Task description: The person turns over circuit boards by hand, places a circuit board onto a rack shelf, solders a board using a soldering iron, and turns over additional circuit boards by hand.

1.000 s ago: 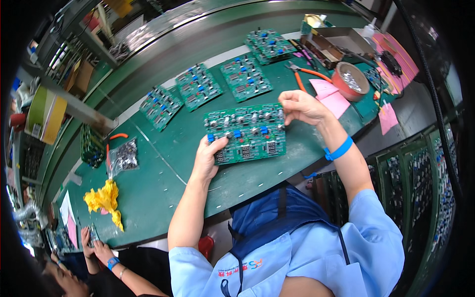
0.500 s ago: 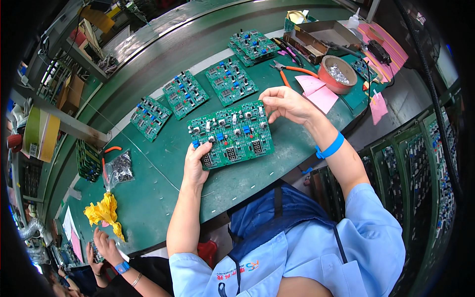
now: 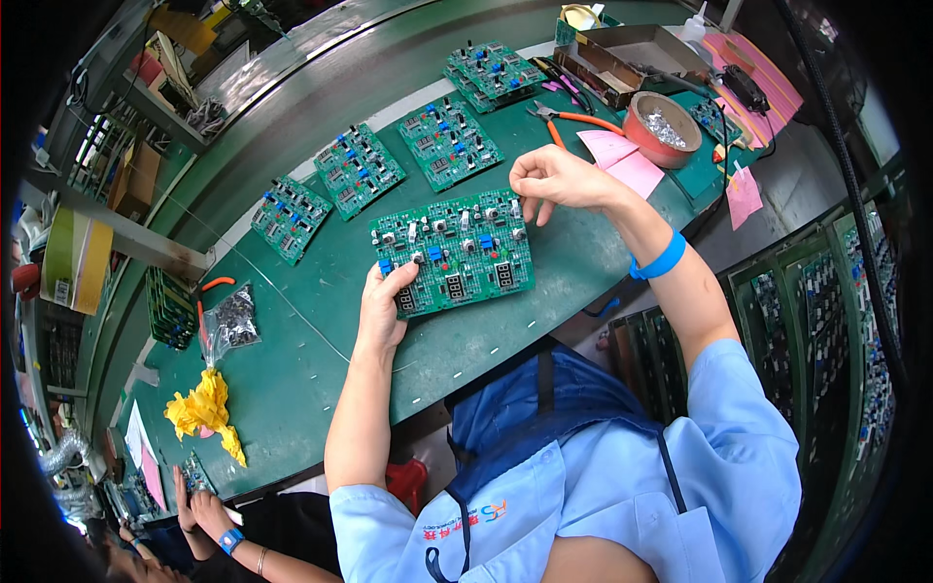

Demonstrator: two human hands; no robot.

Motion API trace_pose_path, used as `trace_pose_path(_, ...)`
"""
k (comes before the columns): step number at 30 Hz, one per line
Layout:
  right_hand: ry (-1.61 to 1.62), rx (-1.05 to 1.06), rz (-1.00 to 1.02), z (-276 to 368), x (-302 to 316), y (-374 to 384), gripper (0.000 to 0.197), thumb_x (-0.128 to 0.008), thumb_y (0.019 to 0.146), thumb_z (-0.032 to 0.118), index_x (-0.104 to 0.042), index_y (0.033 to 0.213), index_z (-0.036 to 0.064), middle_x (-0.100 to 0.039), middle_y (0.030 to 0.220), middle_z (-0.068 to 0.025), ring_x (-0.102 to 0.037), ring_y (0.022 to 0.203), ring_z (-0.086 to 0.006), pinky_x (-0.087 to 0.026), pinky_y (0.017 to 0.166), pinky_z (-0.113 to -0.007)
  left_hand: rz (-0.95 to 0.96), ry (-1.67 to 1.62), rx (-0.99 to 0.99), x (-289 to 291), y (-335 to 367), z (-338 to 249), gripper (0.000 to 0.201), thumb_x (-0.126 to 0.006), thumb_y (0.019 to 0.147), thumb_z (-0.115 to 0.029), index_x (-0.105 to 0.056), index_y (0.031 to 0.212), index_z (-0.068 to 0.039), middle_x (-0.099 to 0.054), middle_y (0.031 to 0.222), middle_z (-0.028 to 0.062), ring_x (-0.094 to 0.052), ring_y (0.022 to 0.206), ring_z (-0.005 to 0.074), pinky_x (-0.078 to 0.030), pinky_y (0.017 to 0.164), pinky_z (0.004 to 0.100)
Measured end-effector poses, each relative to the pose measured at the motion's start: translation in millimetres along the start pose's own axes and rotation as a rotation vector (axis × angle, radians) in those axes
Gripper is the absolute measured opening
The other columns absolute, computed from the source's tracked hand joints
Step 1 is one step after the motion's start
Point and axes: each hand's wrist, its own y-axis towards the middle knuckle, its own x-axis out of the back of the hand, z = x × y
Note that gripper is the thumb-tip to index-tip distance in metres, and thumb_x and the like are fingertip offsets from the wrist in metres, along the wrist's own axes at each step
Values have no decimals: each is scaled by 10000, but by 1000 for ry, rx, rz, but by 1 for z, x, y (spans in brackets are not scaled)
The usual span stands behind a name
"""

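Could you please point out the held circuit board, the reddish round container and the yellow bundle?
Held circuit board (image 3: 455, 253), head view: middle of component face.
Reddish round container (image 3: 645, 145), head view: outer wall.
Yellow bundle (image 3: 202, 408), head view: middle folds.

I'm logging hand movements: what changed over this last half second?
The co-worker's blue-banded hand drew down, away from the yellow bundle, toward their other hand. The person's left hand still grips the green circuit board; the right hand stays by its upper right corner.
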Motion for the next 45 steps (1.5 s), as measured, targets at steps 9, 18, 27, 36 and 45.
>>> trace_pose_path(9,-532,202,-175,5,-11,-4,152,-390,742,86,-463,703,-41,-506,557,-104,-558,537,-160,-432,438,-265,17,45,-15,4,1,3,193,-504,706,-75,-510,886,-4,-558,827,55,-538,697,115,-438,637,244)
trace_pose_path(18,-776,70,-427,-4,-7,-9,224,-386,770,161,-493,718,-28,-531,626,-171,-536,590,-288,-415,547,-357,10,-18,-26,2,0,1,206,-495,708,-68,-503,900,8,-561,844,74,-551,722,136,-451,651,260)
trace_pose_path(27,-138,155,-171,-7,-13,0,235,-448,788,239,-485,747,10,-509,633,-14,-503,541,-77,-411,476,-195,22,-44,-17,2,1,0,219,-497,707,-65,-496,913,9,-560,851,79,-551,728,143,-450,661,265)
trace_pose_path(36,-36,133,-161,-9,-15,-1,206,-414,808,187,-484,780,-5,-496,619,-23,-503,544,-80,-423,495,-200,-5,-78,24,4,2,2,217,-511,708,-68,-479,911,0,-552,860,77,-547,737,142,-450,664,272)
trace_pose_path(45,-618,401,-591,-28,-19,-17,196,-537,686,56,-508,878,30,-541,674,-79,-538,654,-175,-428,612,-266,22,-91,13,4,1,-1,244,-503,712,-79,-475,938,8,-551,869,92,-551,749,154,-460,665,284)
